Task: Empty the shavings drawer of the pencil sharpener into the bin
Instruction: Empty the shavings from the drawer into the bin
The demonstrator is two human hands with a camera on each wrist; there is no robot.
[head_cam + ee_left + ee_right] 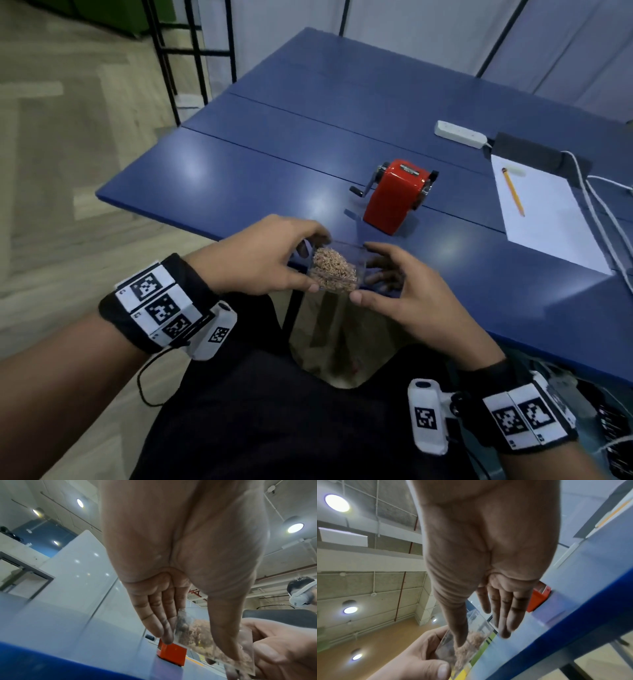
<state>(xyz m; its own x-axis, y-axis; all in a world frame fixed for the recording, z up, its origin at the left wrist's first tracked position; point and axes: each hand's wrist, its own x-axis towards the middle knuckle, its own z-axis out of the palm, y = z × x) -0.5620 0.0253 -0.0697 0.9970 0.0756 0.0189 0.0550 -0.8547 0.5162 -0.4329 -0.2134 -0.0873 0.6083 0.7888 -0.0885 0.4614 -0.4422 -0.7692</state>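
Note:
A clear shavings drawer (335,270) heaped with brown shavings hangs just off the near edge of the blue table (274,164). My left hand (315,262) pinches its left end, thumb on the near side and fingers on the far side. At the right end, my right hand (368,282) holds it with the thumb at the near corner and the fingers along the wall. The wrist views show the drawer (193,632) (474,639) in my left hand (202,649) and my right hand (482,639). The red crank sharpener (397,195) (171,654) (537,599) stands behind. Below the drawer is a blurred brownish bin (329,346).
A white sheet of paper (544,212) with a yellow pencil (513,192) lies to the right. A white power strip (460,134) and white cables (603,212) sit at the far right. A dark table leg (291,308) stands beside the bin. My dark-clothed lap fills the foreground.

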